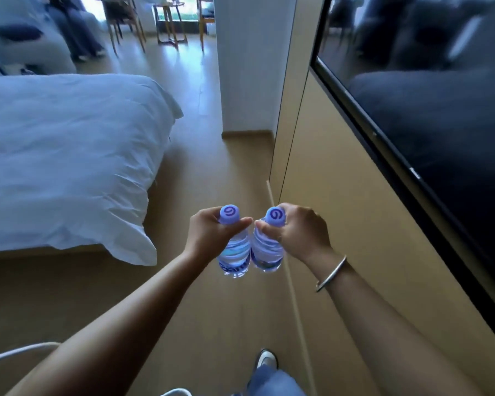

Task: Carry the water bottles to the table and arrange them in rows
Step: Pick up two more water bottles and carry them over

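Left hand point(209, 234) & right hand point(300, 231) each grip a water bottle point(235, 252) / second bottle point(266, 252) by the neck, lower centre, bottles touching; keep 'em upright, steady en route to table point(170, 21) up top.

The cap of the left bottle point(229, 214) carries a dark purple spiral sign, like a curled number 9 or letter G; the cap of the right bottle point(275, 216) carries the same spiral sign, turned a little differently; on the label of the left bottle point(232, 265), near the bottom, some purple letters show, and only a part like "dan" can be made out, because the rest curves out of view; the label of the right bottle shows no letters that can be read.
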### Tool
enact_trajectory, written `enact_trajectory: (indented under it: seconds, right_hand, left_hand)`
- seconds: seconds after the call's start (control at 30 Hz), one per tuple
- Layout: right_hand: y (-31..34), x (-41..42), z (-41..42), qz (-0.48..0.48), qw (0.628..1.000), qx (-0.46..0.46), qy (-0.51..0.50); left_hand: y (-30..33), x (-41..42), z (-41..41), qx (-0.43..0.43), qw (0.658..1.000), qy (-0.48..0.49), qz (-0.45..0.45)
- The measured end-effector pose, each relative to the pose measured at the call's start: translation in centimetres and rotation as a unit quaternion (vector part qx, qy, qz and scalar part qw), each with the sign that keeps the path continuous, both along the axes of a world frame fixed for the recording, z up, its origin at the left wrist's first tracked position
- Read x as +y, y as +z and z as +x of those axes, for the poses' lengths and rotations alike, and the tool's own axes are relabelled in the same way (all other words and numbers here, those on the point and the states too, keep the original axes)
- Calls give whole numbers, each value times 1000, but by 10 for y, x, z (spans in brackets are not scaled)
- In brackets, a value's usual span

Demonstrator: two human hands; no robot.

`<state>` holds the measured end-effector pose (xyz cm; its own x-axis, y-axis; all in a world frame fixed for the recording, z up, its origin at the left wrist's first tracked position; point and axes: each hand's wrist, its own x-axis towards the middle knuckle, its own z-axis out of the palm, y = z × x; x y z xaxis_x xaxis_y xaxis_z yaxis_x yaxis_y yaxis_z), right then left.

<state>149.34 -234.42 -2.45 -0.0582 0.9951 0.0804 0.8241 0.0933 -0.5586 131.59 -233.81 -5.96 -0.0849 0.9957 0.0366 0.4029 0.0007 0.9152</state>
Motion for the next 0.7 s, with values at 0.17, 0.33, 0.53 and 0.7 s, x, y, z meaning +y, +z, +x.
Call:
enact_trajectory:
  seconds: [0.17, 0.33, 0.53, 0.7]
  right_hand:
    - [5, 45, 2, 53, 998, 22, 23]
    - [-14, 75, 1, 43, 997, 39, 48]
    - [-35, 123, -10, 14, 997, 44, 68]
    - [-42, 189, -32, 3, 996, 27, 90]
  left_hand:
    - [16, 32, 17, -30, 995, 80, 53]
    - [7, 54, 19, -77, 985, 144, 60]
    - [-18, 96, 9, -86, 979, 185, 23]
    - [-27, 159, -9, -77, 978, 192, 15]
